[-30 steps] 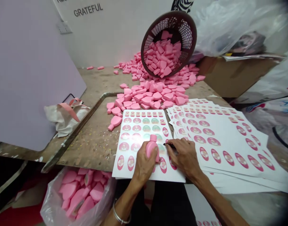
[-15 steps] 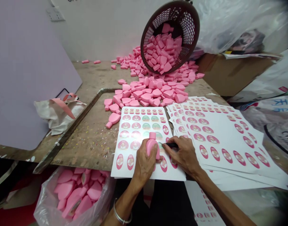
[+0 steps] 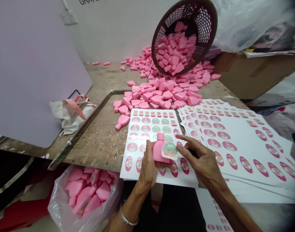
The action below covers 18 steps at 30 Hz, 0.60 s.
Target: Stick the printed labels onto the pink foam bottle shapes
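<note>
- Turned and shifted up the sheet since the earlier frame: pink plastic bottle [image 3: 157, 149], upright, with an oval label [image 3: 169, 150] now on its front
- Left hand [image 3: 149, 164]: narrow grip wrapped around the bottle, silver bangle [image 3: 127, 220] on the wrist
- Right hand [image 3: 202, 159]: wide grip, fingertips [image 3: 180, 138] against the label's edge
- Under both hands, a sticker sheet [image 3: 149, 127] on the tabletop [image 3: 99, 148]
- Just right of it, a fanned stack of printed sheets [image 3: 234, 151]
- Below the tabletop edge, a clear plastic bag [image 3: 58, 209] of pink bottles
- Beyond the sheet, a heap of loose pink bottles [image 3: 162, 96]
- Farthest, a tilted brown plastic basket [image 3: 205, 29], spilling more onto the heap
</note>
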Each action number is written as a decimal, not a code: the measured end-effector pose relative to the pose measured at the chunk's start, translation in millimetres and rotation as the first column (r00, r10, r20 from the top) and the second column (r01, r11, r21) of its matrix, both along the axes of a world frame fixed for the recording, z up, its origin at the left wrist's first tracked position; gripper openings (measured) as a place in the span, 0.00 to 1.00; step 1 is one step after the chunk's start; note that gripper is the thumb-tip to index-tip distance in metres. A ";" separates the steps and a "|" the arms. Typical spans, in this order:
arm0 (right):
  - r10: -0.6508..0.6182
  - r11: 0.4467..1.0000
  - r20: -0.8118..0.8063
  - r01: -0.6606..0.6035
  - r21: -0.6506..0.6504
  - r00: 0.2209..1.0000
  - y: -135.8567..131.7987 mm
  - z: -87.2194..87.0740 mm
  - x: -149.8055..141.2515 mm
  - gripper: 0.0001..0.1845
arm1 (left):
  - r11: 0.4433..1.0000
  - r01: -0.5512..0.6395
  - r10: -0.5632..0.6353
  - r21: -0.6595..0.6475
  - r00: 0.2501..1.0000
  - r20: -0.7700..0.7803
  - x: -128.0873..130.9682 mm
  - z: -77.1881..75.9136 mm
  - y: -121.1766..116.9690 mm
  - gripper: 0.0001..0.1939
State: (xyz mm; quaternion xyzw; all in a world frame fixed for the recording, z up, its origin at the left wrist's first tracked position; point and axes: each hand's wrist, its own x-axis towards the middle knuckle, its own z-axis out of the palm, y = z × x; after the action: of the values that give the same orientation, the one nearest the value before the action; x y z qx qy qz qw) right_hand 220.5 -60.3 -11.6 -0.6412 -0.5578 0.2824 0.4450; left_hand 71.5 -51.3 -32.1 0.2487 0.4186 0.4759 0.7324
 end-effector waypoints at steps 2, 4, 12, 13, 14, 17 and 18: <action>0.018 1.000 -0.002 -0.018 0.018 1.000 0.1 -0.2 -7.4 0.17 | 1.000 0.012 -0.013 0.011 0.999 0.032 0.8 5.7 -0.6 0.33; 0.034 0.998 -0.008 -0.034 0.043 0.999 0.5 0.0 -12.0 0.14 | 1.000 0.014 -0.015 0.019 0.999 0.045 0.9 8.3 -0.9 0.34; 0.050 0.994 0.006 -0.050 0.092 0.999 0.2 5.1 -17.4 0.11 | 0.998 0.038 -0.040 0.050 0.998 0.052 -0.8 4.0 -1.6 0.35; 0.049 0.995 0.007 -0.049 0.092 0.999 0.1 5.2 -18.0 0.11 | 0.998 0.037 -0.040 0.054 0.998 0.052 -0.8 4.1 -1.7 0.35; 0.047 0.995 0.008 -0.048 0.092 0.999 -0.1 5.0 -18.6 0.11 | 0.998 0.034 -0.037 0.057 0.998 0.052 -0.8 4.3 -1.7 0.34; 0.043 0.994 0.020 -0.045 0.097 0.999 -0.2 3.7 -19.8 0.12 | 0.997 0.035 -0.039 0.069 0.998 0.048 -1.1 6.0 -2.2 0.34; 0.042 0.994 0.028 -0.044 0.102 0.999 -0.1 3.3 -20.1 0.12 | 0.997 0.037 -0.040 0.073 0.998 0.041 -1.4 6.7 -2.5 0.35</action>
State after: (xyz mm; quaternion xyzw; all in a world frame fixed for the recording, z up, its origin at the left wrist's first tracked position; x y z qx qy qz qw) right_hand 200.4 -60.4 -8.3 -0.6090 -0.5909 0.2548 0.4637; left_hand 70.1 -53.8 -25.4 0.2727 0.3807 0.4816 0.7408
